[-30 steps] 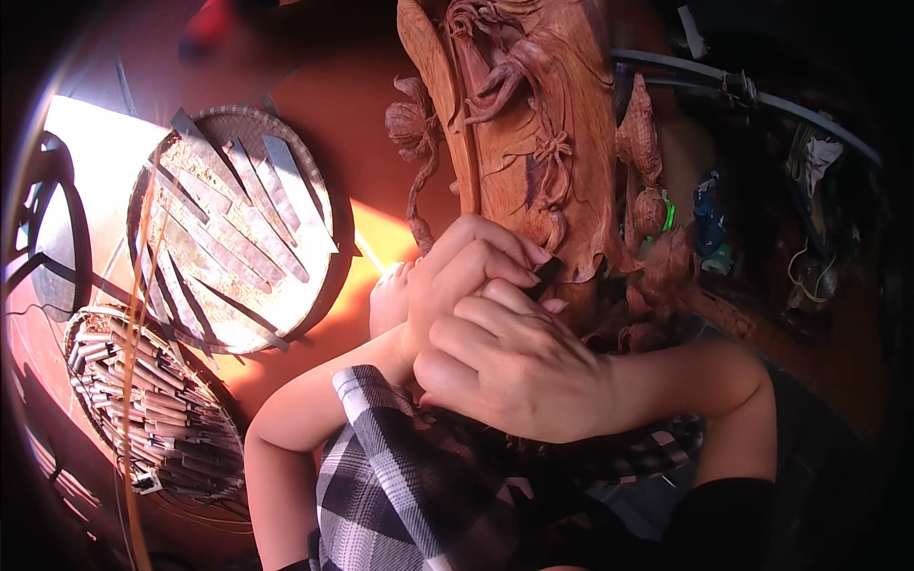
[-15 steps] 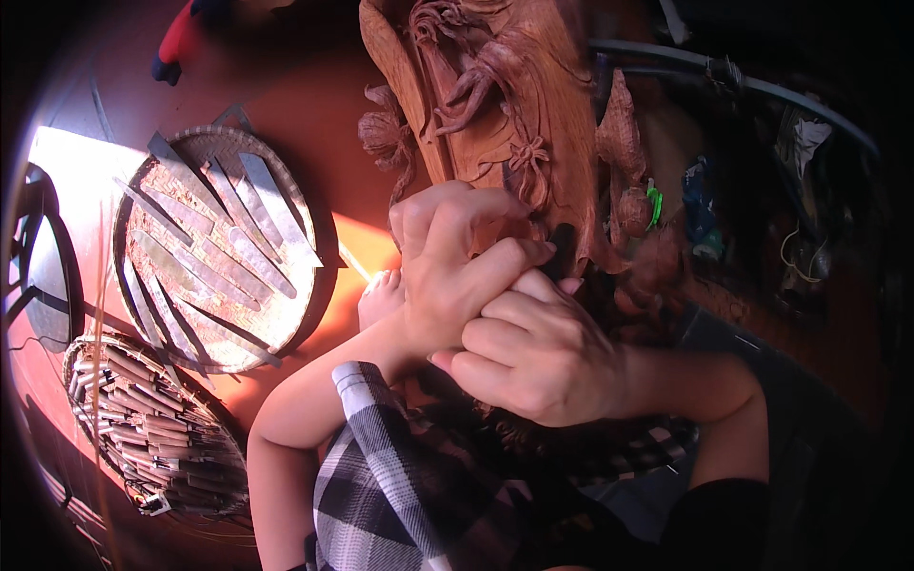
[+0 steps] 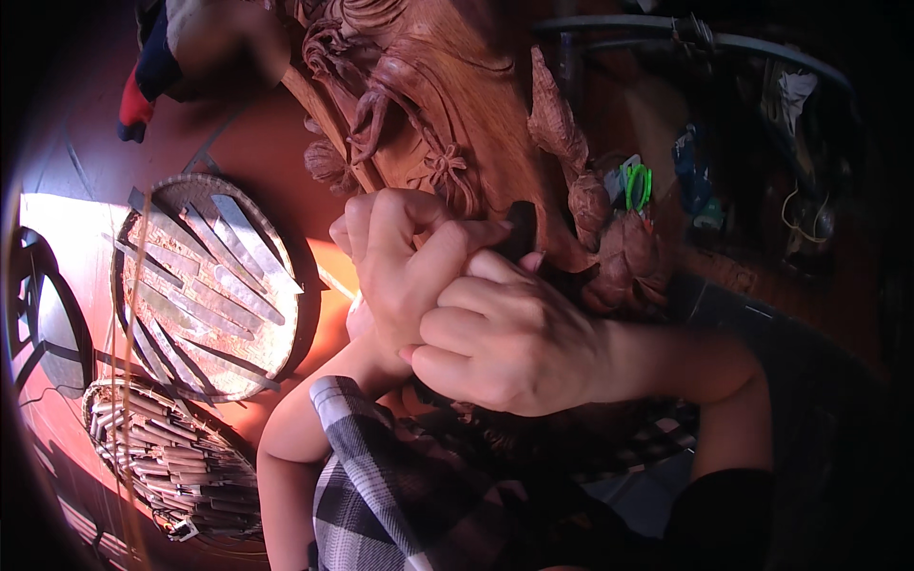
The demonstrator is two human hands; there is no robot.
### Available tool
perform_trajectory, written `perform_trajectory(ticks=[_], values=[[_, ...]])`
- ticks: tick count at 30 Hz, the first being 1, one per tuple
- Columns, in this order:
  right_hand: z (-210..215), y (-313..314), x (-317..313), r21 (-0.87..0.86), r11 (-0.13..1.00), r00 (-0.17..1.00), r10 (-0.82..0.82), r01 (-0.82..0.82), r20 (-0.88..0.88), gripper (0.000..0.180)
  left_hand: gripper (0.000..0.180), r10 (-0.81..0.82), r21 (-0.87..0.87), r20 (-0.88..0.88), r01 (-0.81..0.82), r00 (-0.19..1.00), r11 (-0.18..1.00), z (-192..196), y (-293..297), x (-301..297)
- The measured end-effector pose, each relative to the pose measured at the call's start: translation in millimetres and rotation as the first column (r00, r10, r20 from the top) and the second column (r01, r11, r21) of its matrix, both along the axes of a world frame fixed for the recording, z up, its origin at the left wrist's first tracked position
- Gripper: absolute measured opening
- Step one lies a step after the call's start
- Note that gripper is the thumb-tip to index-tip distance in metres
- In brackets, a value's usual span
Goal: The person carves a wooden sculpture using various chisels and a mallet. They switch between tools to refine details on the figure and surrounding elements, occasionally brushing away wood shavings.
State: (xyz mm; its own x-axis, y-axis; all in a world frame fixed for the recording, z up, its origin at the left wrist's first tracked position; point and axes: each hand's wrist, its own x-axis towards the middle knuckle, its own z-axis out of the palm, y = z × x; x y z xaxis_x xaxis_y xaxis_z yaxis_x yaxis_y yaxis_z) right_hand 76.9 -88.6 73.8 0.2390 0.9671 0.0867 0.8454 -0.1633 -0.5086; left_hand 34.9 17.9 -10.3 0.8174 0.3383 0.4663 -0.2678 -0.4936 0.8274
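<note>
Head view. We are looking down on two bare hands bunched together against a large reddish wood carving (image 3: 428, 105). The left hand (image 3: 405, 262) is curling its grip tight, fingers folded over, thumb stretched toward a dark tool handle (image 3: 522, 228) that is poking out just above the knuckles. The right hand (image 3: 505, 347) is wrapping over the left from below, its grip also closed, fingers stacked. We judge this doubled grip is steadying and pressing the tool into the wood; the blade itself is hidden, so we cannot tell exactly where it is biting. The carving is lying just beyond both grips, touching or nearly touching the fingertips, its leaf and flower relief running up and away.

Left of the grips, a round woven tray (image 3: 205, 276) is holding a fan of flat metal chisels, laid side by side, likely for quick picking. Below-left of the grips, a second woven basket (image 3: 171, 466) is holding many more tools, packed close. A checked sleeve (image 3: 381, 476) is showing under the forearms.

Surface and room: everything is resting on a red-brown floor (image 3: 257, 143), with a bright sun patch falling left of the trays. Right of the grips the room is going dark; a small green object (image 3: 638, 186) is sitting near the carving's edge, and clutter beyond it is too dim to identify.
</note>
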Motion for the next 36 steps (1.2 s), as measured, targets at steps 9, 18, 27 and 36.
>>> perform_trajectory(ticks=[9, 18, 27, 36], values=[[-1.3, -2.2, -8.9, 0.034, 0.999, 0.999, -0.012, 0.013, -0.046, 0.011, 0.030, 0.006, -0.061, 0.029, -0.004, 1.000, 0.998, 2.1, -5.4, -5.2], [3.0, -5.2, -8.5, 0.046, 0.999, 0.992, 0.007, -0.001, -0.125, 0.011, 0.031, -0.033, 0.015, 0.079, 0.032, 0.996, 0.999, -0.9, -3.2, -4.9], [6.8, -1.3, 3.6, 0.007, 0.999, 0.995, 0.044, -0.044, -0.090, 0.011, 0.028, 0.003, -0.033, 0.100, 0.000, 0.995, 0.999, 4.0, 0.5, 5.3], [9.0, -3.5, 14.2, 0.050, 0.994, 0.990, 0.101, -0.097, -0.098, 0.009, 0.028, 0.052, 0.053, 0.075, -0.056, 0.996, 0.997, 11.5, -5.9, 1.9]])
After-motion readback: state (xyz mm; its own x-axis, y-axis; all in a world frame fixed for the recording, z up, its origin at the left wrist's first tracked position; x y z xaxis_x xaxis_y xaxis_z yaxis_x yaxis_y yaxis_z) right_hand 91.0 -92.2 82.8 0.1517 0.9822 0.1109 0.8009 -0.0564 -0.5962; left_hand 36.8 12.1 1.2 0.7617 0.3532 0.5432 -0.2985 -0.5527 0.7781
